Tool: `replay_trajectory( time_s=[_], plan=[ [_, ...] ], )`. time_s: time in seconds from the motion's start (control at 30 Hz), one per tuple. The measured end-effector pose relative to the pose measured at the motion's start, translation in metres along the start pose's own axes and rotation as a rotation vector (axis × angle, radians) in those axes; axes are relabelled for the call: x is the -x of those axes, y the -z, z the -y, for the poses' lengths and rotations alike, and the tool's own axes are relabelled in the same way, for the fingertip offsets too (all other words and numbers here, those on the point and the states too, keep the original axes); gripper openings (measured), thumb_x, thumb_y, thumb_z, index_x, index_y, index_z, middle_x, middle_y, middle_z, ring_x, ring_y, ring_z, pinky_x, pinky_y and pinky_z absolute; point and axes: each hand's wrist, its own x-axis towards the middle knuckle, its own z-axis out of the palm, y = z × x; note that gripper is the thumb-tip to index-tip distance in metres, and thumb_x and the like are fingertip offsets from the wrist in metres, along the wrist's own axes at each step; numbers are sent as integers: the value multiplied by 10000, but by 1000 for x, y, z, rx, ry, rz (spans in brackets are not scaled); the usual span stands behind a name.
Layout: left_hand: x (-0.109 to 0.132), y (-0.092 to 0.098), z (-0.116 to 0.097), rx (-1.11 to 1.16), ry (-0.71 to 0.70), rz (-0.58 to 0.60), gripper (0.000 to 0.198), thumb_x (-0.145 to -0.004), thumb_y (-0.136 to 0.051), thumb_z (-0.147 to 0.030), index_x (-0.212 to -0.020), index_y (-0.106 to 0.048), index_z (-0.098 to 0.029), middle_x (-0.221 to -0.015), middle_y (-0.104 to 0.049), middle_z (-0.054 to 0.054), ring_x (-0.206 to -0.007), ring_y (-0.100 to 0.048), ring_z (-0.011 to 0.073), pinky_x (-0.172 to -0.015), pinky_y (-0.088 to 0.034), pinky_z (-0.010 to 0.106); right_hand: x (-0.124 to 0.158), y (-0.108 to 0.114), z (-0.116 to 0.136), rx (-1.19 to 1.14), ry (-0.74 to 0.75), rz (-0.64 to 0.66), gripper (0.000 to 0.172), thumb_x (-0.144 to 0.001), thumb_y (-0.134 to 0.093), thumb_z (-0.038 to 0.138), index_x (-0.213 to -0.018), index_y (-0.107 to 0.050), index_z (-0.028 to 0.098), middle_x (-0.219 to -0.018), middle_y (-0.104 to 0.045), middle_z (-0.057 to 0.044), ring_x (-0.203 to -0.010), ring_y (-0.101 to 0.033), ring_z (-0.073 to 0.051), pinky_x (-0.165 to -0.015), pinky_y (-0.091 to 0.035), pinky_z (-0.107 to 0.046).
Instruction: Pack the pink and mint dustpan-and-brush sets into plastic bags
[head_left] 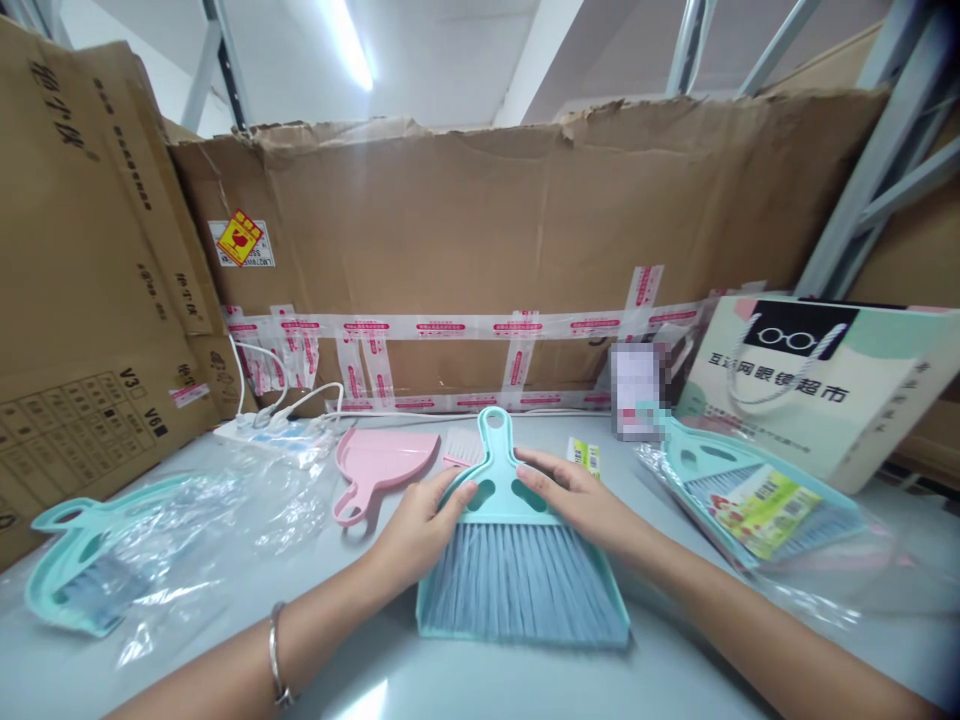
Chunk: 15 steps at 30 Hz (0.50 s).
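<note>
In the middle of the table, a turquoise hand brush [517, 580] with grey-blue bristles lies nested in a matching dustpan [619, 618], their handles pointing away from me. My left hand [420, 525] grips the set's left shoulder, thumb on top. On the opposite shoulder rests my right hand [581, 500], its fingers closed over the edge. Just beyond my left hand are a small pink dustpan [386, 457] and a small brush [463, 447] with pale bristles, partly hidden. A yellow-green label [583, 457] lies behind my right hand.
Bagged turquoise sets lie at the left [82, 560] and right [772, 500]. Crumpled clear plastic [277, 510] and a white power strip [270, 432] are at back left. A paper bag [810, 390] stands at right; a large cardboard sheet [465, 230] forms the back.
</note>
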Motion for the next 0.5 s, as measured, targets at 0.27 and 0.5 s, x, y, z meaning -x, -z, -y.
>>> replay_trajectory(
  time_s=[0.27, 0.5],
  plan=[
    [7, -4, -11, -166, -26, 75, 360, -901, -341, -420, -1028, -584, -187, -921, -656, 37, -806, -571, 176, -685, -394, 270, -1, -1, 11, -390, -153, 167, 460, -605, -730, 426, -960, -657, 144, -744, -697, -42, -556, -609, -121, -570, -483, -244],
    [8, -5, -11, -185, -3, 83, 352, -902, -330, -420, -978, -577, -182, -864, -652, 30, -778, -566, 172, -677, -394, 270, -3, -2, 9, -255, -111, 90, 443, -549, -738, 476, -806, -681, 120, -612, -660, -15, -533, -577, -121, -514, -447, -230]
  ],
)
